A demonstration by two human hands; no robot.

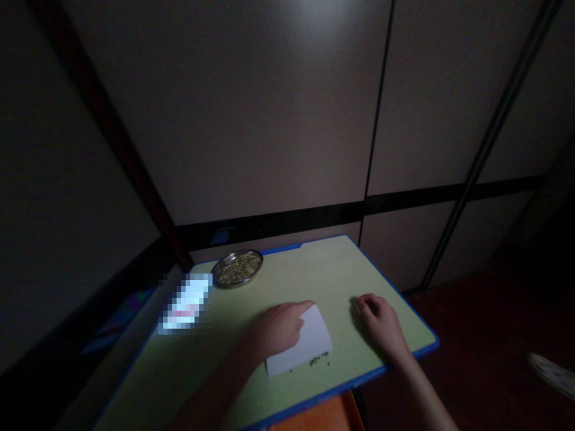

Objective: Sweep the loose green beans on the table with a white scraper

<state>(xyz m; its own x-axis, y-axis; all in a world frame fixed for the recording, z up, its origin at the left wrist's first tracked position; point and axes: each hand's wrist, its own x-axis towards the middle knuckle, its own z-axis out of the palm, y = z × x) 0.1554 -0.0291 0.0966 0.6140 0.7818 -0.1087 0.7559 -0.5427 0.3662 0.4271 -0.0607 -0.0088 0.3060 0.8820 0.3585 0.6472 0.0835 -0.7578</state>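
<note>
My left hand grips a flat white card, thumb on its face and index finger along its far edge. The card lies low over the pale green tabletop, and the hand hides its left part. Along its near edge lie small dark bits. To the right, my right hand is at the table's right side, fingers curled and the tips pinched together. Whatever may be in that pinch is too small to make out. A round steel plate of greenish and pale seeds or grains sits at the far left.
The green table has a blue rim and stands close to a panelled wall or cupboard. A bright, pixelated screen rests at the left edge. Below the front edge is an orange surface. A shoe shows at right.
</note>
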